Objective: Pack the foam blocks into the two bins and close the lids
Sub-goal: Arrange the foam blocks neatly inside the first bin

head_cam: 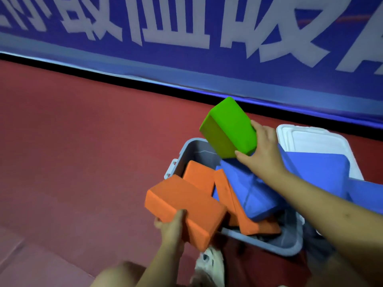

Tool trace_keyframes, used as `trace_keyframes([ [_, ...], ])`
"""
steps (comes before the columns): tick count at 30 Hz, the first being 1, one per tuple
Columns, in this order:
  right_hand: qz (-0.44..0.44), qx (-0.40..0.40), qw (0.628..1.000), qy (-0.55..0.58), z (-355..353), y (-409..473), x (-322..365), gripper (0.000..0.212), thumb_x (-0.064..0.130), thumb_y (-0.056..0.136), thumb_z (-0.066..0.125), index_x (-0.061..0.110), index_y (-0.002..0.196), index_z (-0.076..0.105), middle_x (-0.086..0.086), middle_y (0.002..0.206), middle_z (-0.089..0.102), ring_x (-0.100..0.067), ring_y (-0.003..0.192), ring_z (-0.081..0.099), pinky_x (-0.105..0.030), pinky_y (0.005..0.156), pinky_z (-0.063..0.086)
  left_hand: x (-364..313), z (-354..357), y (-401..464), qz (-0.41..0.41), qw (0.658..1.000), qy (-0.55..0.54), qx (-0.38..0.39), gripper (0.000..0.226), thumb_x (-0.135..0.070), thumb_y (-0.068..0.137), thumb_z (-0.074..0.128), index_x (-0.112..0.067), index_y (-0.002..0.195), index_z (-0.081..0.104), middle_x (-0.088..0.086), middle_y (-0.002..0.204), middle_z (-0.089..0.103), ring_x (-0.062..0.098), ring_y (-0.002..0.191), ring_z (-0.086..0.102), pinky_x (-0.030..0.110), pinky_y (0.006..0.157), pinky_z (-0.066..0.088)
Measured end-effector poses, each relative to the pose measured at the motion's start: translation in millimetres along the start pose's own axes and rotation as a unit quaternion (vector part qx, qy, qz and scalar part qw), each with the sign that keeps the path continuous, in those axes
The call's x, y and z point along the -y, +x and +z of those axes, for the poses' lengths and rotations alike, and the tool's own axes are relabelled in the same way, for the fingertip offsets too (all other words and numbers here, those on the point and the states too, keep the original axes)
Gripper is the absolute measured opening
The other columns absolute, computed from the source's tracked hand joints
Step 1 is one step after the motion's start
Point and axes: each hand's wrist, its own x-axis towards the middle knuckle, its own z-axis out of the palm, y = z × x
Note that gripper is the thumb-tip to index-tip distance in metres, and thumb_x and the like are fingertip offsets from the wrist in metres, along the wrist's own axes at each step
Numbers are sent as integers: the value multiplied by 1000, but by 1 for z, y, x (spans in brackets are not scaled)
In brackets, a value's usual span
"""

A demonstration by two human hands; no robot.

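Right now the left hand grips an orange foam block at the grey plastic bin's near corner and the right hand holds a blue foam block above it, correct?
Not quite. In the head view the right hand holds a green foam block, not a blue one. The left hand does grip an orange foam block at the grey plastic bin's near corner.

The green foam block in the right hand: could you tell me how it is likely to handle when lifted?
Probably light for its size: the right hand holds the green foam block aloft by one end alone. It looks fairly stiff, since its edges stay straight and unsagging. Its flat faces make rolling unlikely, and the matte surface probably grips well.
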Motion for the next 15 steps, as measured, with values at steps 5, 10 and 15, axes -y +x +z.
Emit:
trace_keyframes([
  [5,-5,1,999,37,9,-26,-6,83,16,65,81,7,137,42,-15,125,41,-24,118,44,-11,97,26,38,13,-1,-77,994,-76,-5,72,-17,75,73,-20,133,31,12,122,50,32,96,56,56,64,52],
  [10,6,9,998,64,31,-35,-3,83,15,65,82,6,137,42,-15,125,41,-24,117,44,-11,98,25,35,16,7,-34,997,3,-73,107,-41,41,74,-26,137,30,11,134,48,33,112,53,56,93,46],
  [15,50,-4,993,105,58,-57,1,82,14,63,83,9,136,44,-15,125,43,-13,114,38,-10,91,26,-21,18,17,16,990,84,-112,96,-42,76,66,-24,151,9,15,151,26,38,131,36,54,106,35],
])
